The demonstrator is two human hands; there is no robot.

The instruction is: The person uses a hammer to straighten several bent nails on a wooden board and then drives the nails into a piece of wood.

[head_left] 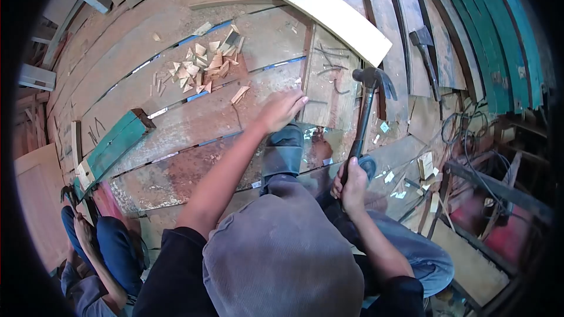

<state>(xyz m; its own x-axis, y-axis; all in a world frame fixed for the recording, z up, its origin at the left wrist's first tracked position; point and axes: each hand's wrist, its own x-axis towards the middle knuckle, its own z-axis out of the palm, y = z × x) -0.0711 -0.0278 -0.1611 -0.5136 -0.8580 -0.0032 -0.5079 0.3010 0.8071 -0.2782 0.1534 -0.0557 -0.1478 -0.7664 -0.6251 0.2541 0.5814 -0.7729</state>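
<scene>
My right hand [351, 186] is closed around the dark handle of a claw hammer [367, 103], its head raised over the planks. My left hand [283, 110] reaches forward with fingers pressed together, and a thin nail [318, 102] sticks out to the right of the fingertips. Several bent nails [332, 67] lie on the wooden board [329, 91] just beyond. A pale plank [329, 14] rests across the boards farther off. Both of my feet are partly visible below, with a dark shoe [283, 149] close to my left hand.
Wood offcuts [205, 64] are heaped on the floorboards. A green-painted piece [119, 144] lies at left near another person [97, 246], whose hand grips a tool. An axe-like tool [424, 53] rests at right, near green boards [499, 35] and tangled cable [467, 126].
</scene>
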